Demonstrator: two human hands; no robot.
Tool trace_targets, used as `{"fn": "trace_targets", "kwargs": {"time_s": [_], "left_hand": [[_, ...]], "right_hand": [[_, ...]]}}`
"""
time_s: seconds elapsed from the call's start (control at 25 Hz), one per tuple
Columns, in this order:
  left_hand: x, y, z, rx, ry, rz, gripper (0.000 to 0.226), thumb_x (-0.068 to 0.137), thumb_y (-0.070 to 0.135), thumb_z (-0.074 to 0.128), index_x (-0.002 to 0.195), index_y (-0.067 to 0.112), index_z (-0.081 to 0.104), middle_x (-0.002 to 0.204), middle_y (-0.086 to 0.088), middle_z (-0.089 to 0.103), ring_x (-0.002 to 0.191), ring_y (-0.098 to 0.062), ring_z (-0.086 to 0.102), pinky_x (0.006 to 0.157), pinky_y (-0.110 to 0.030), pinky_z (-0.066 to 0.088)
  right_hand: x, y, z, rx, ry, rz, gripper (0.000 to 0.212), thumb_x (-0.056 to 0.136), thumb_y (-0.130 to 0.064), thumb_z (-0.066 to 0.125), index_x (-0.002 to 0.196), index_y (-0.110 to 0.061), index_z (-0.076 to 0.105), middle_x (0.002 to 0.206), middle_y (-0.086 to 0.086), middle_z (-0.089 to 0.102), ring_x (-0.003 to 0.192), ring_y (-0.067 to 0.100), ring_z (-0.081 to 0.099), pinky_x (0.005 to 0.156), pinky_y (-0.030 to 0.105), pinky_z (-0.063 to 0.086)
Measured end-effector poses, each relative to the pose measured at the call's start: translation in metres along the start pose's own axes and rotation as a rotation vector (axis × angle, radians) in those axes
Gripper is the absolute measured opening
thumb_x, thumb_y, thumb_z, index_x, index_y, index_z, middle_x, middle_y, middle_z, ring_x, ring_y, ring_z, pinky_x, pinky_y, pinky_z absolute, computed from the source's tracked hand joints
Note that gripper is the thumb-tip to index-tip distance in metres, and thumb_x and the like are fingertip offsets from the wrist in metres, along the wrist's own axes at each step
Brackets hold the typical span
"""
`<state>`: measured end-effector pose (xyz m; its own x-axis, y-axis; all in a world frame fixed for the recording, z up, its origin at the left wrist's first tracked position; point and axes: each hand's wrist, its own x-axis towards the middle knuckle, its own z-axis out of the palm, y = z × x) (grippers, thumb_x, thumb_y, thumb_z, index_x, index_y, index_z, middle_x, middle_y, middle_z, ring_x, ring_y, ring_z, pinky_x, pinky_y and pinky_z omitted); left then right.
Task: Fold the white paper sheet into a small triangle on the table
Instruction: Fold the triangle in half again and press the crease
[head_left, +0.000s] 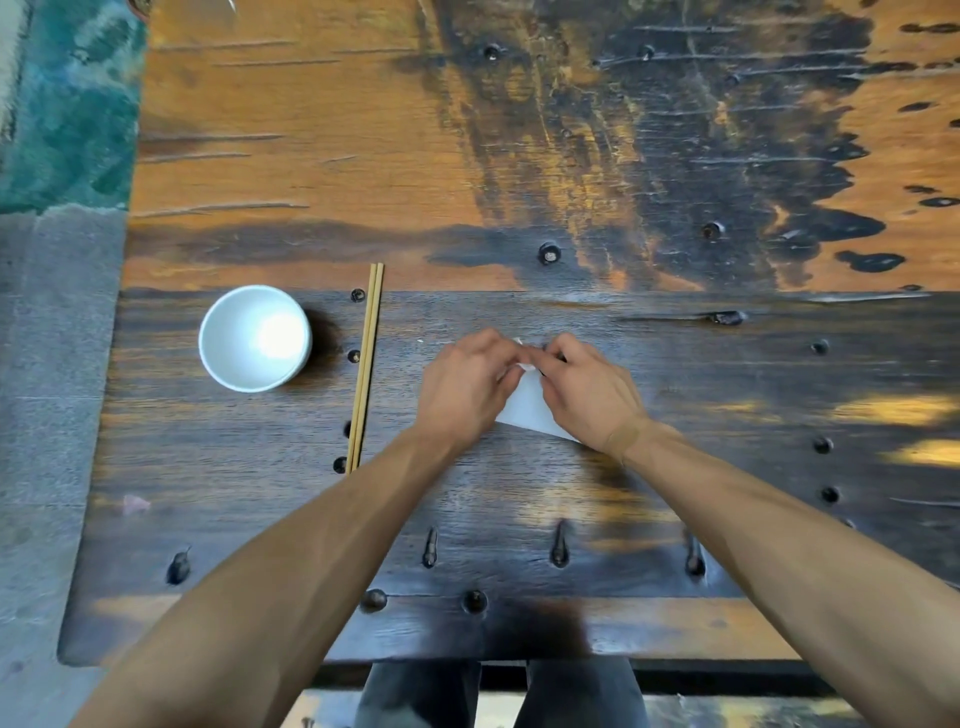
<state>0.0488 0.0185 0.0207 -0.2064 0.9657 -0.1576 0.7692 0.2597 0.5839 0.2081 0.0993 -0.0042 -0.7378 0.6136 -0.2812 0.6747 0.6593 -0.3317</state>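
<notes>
Both hands meet over the white paper sheet (525, 402), their fingertips pinched together on its far tip. The left hand (467, 384) has a narrow grip, fingers curled onto the paper's upper left edge; the right hand (587, 389) also has a narrow grip, closed on the same tip from the other side and covering the sheet's right part. The paper lies flat on the dark wooden counter (519, 493), already folded to a roughly triangular shape, with its near edge showing between the two wrists. Both bare forearms reach in from the near edge of the counter. To the left, well apart from the hands, a pair of wooden chopsticks (367, 369) lies lengthwise, and further left stands an empty white bowl (254, 338).
</notes>
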Motion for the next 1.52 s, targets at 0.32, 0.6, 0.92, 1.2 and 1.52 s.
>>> {"fn": "trace_targets", "kwargs": {"time_s": [0.32, 0.6, 0.92, 1.2, 1.52], "left_hand": [[-0.028, 0.015, 0.030, 0.065, 0.073, -0.009, 0.015, 0.092, 0.025, 0.064, 0.102, 0.021, 0.075, 0.096, 0.002, 0.071, 0.090, -0.022, 0.063, 0.071, -0.032, 0.047], [-0.026, 0.026, 0.032, 0.076, 0.108, -0.002, 0.012, 0.091, 0.025, 0.066, 0.101, 0.022, 0.073, 0.089, 0.003, 0.070, 0.085, -0.020, 0.062, 0.064, -0.027, 0.043], [-0.032, 0.034, 0.041, 0.163, -0.015, 0.056, 0.016, 0.094, 0.028, 0.061, 0.104, 0.022, 0.072, 0.096, 0.001, 0.072, 0.090, -0.024, 0.062, 0.076, -0.039, 0.049], [-0.042, 0.037, 0.047, 0.236, 0.036, 0.116, 0.012, 0.090, 0.024, 0.068, 0.096, 0.020, 0.078, 0.087, 0.000, 0.069, 0.081, -0.027, 0.060, 0.066, -0.037, 0.049], [-0.046, 0.043, 0.050, 0.275, 0.019, 0.101, 0.016, 0.094, 0.024, 0.063, 0.097, 0.017, 0.077, 0.088, -0.003, 0.069, 0.079, -0.028, 0.060, 0.067, -0.038, 0.047]], "right_hand": [[-0.018, 0.014, 0.002, 0.148, 0.011, 0.070, 0.038, 0.096, -0.027, 0.051, 0.134, -0.032, 0.054, 0.113, -0.007, 0.052, 0.099, 0.019, 0.057, 0.070, 0.031, 0.047], [-0.038, 0.027, -0.007, 0.036, -0.010, -0.100, 0.032, 0.092, -0.033, 0.062, 0.123, -0.030, 0.060, 0.106, -0.005, 0.054, 0.092, 0.019, 0.058, 0.061, 0.031, 0.047], [-0.018, 0.043, -0.011, 0.232, -0.206, -0.016, 0.047, 0.085, -0.029, 0.069, 0.129, -0.043, 0.058, 0.111, -0.016, 0.050, 0.080, 0.005, 0.046, 0.077, 0.030, 0.046], [-0.016, 0.045, -0.010, 0.277, -0.216, -0.029, 0.051, 0.083, -0.028, 0.074, 0.128, -0.045, 0.057, 0.107, -0.018, 0.047, 0.078, 0.005, 0.047, 0.072, 0.024, 0.037], [-0.020, 0.044, -0.015, 0.324, -0.254, 0.000, 0.052, 0.087, -0.019, 0.067, 0.131, -0.043, 0.056, 0.109, -0.018, 0.043, 0.075, -0.001, 0.043, 0.074, 0.024, 0.038]]}}
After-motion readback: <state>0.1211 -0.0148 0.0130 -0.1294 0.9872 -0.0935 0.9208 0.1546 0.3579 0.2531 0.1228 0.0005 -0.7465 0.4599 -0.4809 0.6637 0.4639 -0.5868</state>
